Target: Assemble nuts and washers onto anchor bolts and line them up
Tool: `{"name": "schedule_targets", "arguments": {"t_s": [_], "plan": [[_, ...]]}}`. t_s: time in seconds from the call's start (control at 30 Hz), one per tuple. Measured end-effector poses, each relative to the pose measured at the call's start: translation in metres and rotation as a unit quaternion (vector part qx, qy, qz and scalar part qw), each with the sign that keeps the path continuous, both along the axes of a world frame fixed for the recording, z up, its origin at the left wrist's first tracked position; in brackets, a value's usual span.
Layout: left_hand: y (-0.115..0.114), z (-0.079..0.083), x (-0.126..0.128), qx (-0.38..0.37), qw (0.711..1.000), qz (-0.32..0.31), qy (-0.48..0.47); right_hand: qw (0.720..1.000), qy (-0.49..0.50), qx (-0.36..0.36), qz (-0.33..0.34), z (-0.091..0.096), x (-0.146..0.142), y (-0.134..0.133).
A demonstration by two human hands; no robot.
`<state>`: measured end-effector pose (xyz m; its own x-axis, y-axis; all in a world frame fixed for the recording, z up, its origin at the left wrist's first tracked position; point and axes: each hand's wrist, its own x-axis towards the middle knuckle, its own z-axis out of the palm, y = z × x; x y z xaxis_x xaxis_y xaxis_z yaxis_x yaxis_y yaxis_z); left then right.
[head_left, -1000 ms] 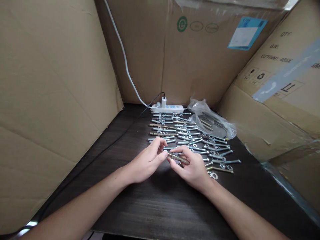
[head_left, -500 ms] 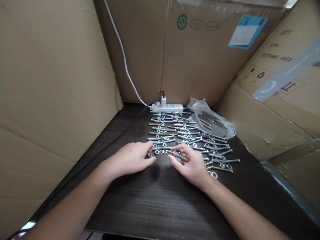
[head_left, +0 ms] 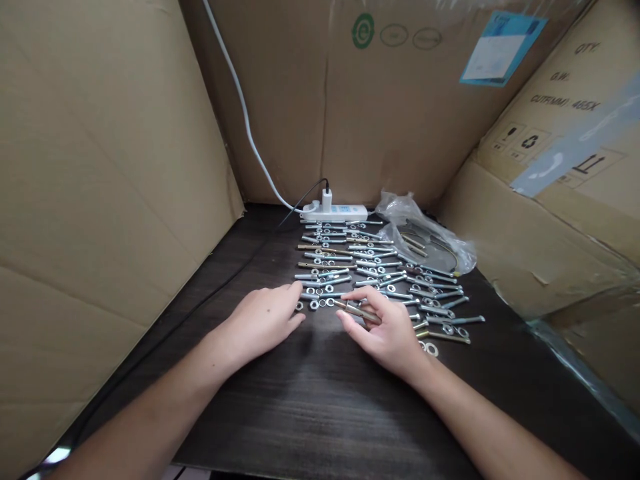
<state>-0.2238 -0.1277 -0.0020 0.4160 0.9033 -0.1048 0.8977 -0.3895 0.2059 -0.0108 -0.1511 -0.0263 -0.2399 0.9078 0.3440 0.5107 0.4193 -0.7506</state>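
Note:
My right hand [head_left: 385, 330] pinches a long metal anchor bolt [head_left: 356, 310] between thumb and fingers, just above the dark wooden table [head_left: 310, 407]. My left hand [head_left: 265, 319] rests palm down on the table, fingers bent. Its fingertips sit beside a short row of small nuts and washers [head_left: 315, 305]. Behind both hands lie rows of several bolts with washers and nuts [head_left: 370, 270].
A white power strip [head_left: 334, 213] with a plugged charger and a white cable sits at the back. A clear plastic bag [head_left: 425, 237] holding more bolts lies at the back right. Cardboard boxes [head_left: 100, 167] wall in the table on the left, back and right.
My left hand let go of the bolt's end, moved left and came down onto the table beside the loose nuts. The right hand keeps the bolt almost still.

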Motion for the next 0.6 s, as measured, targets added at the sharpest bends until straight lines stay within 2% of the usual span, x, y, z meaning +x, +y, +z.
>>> {"name": "schedule_targets", "arguments": {"t_s": [0.2,0.3,0.43,0.5,0.6], "plan": [[0.000,-0.001,0.002,-0.001,1.000,-0.018,0.003,1.000,-0.002,-0.004,0.000,-0.001,0.000,0.000],[0.001,0.000,0.002,-0.012,0.999,-0.031,-0.028,1.000,-0.005,-0.002,0.001,-0.001,0.000,0.000],[0.000,0.005,0.009,-0.036,0.982,-0.053,-0.180,1.000,-0.003,0.000,0.016,-0.003,0.000,0.001],[-0.001,0.006,0.014,-0.057,0.959,-0.052,-0.271,1.000,0.001,-0.001,0.025,-0.004,0.000,0.000],[-0.001,0.002,0.020,-0.108,0.912,-0.047,-0.394,1.000,0.001,0.001,0.029,-0.004,0.000,0.000]]}}
